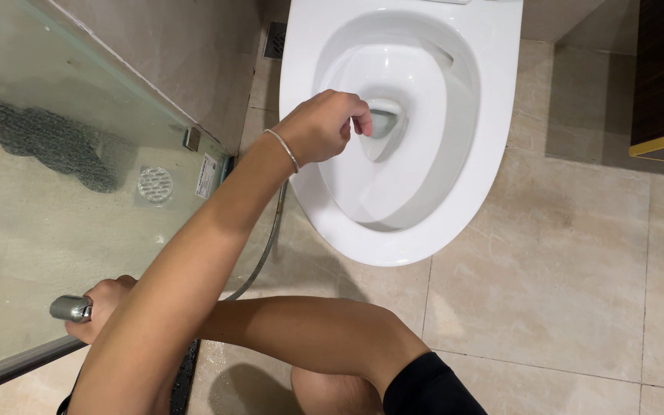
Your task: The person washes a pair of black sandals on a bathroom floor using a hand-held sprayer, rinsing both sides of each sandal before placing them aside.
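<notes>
While the right hand [101, 303] grips a chrome sprayer [71, 308] beside the glass door [78, 154], left-hand fingers [351, 115] clench over the toilet bowl [455, 192].

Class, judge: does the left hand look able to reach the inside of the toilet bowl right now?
Probably yes: the left hand hangs over the open toilet bowl, nothing between them.

White toilet bowl [470, 154] open; chrome sprayer [71, 308] gripped bottom-left.
</notes>
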